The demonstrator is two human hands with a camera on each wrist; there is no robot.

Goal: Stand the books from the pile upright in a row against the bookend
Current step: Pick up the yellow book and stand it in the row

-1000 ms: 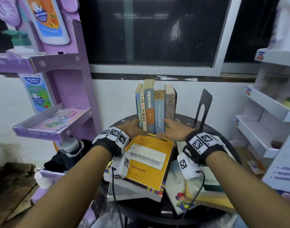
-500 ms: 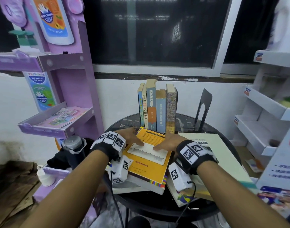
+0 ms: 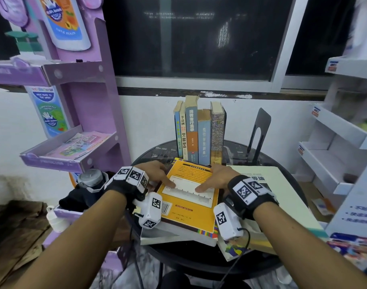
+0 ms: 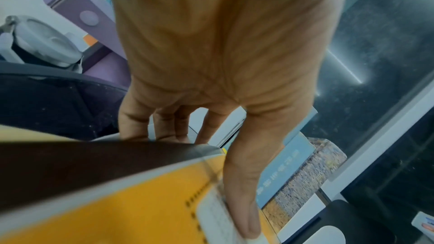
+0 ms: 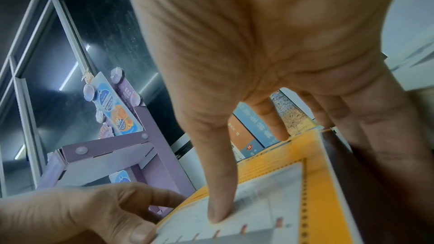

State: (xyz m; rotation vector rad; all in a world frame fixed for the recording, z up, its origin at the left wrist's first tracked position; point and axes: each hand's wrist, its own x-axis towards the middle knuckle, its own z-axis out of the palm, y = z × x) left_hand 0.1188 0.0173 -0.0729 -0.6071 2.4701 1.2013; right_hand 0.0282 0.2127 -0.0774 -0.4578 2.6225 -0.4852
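Several books (image 3: 201, 134) stand upright in a row at the back of the round black table (image 3: 286, 163). The black bookend (image 3: 259, 132) stands to their right with a gap between. A yellow book (image 3: 188, 207) lies on top of the pile near me. My left hand (image 3: 157, 174) grips its left edge, thumb on the cover and fingers curled under (image 4: 169, 127). My right hand (image 3: 215, 180) grips the right edge, thumb (image 5: 218, 183) pressed on the cover (image 5: 317, 192).
Under the yellow book lie a thick white book (image 3: 178, 236) and a colourful one (image 3: 234, 249); a large pale book (image 3: 282, 195) lies to the right. A purple display shelf (image 3: 84, 101) stands left, white shelves (image 3: 334, 142) right, and a grey-capped bottle (image 3: 91, 180) by my left wrist.
Both hands drew back from the foot of the upright row to the yellow book on the pile and took hold of its two side edges.
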